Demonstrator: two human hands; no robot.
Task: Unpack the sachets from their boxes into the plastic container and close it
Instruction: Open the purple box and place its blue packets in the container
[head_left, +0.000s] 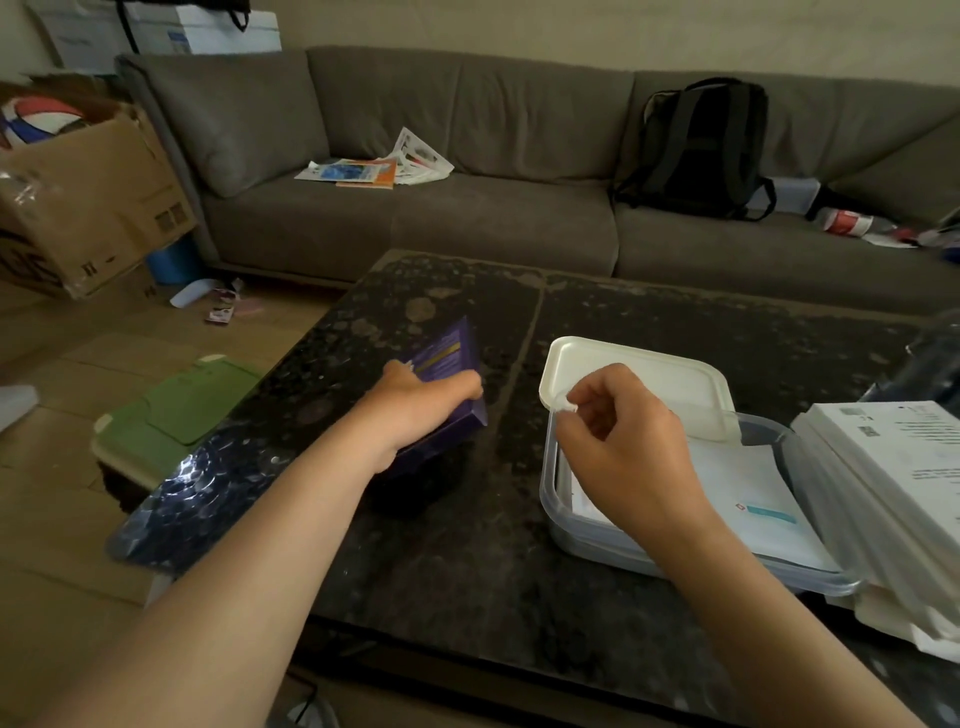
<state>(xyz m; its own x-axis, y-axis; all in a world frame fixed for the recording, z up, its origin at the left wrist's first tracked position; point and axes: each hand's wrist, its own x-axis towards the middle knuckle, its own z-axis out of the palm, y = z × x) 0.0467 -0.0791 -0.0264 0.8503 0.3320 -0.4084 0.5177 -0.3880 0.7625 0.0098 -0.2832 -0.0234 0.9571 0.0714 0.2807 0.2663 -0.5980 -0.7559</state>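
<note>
My left hand grips a purple box, tilted above the dark table. To the right sits a clear plastic container with white sachets lying inside it. A white lid rests at an angle over the container's far end. My right hand pinches the near left corner of that lid between thumb and fingers.
A stack of white paper packs stands at the table's right edge beside the container. A green flattened box lies on the floor at the left. Behind the table runs a grey sofa with leaflets and a black backpack.
</note>
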